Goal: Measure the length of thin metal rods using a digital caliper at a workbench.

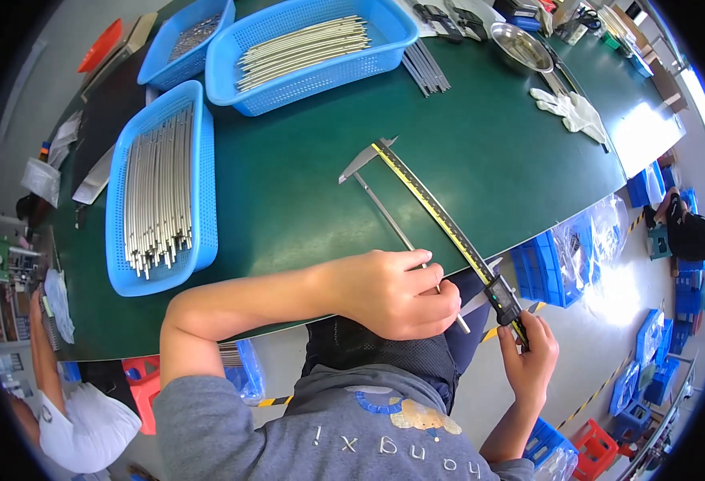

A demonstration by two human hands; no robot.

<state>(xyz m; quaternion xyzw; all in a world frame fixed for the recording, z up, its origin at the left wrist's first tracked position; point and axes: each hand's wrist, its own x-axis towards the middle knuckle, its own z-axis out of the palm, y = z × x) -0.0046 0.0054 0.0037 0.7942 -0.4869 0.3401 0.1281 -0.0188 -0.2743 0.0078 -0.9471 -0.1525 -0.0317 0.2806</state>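
My left hand [401,295] is closed on a thin metal rod [384,215], which slants from the caliper's far jaw down past my fingers. My right hand [529,357] grips a long digital caliper [441,216] by its dark display end. Its yellow-marked beam reaches up and left over the table, roughly alongside the rod. The rod's far end lies at the fixed jaw, though whether they touch I cannot tell. The sliding jaw stands near the rod's lower end, partly behind my left fingers.
On the green table [288,176], a blue basket of rods [206,200] stands left, another blue basket [312,98] behind. Loose grey rods [426,68], a metal bowl [521,48] and a white glove [573,112] lie farther right. A co-worker [88,425] is at far left.
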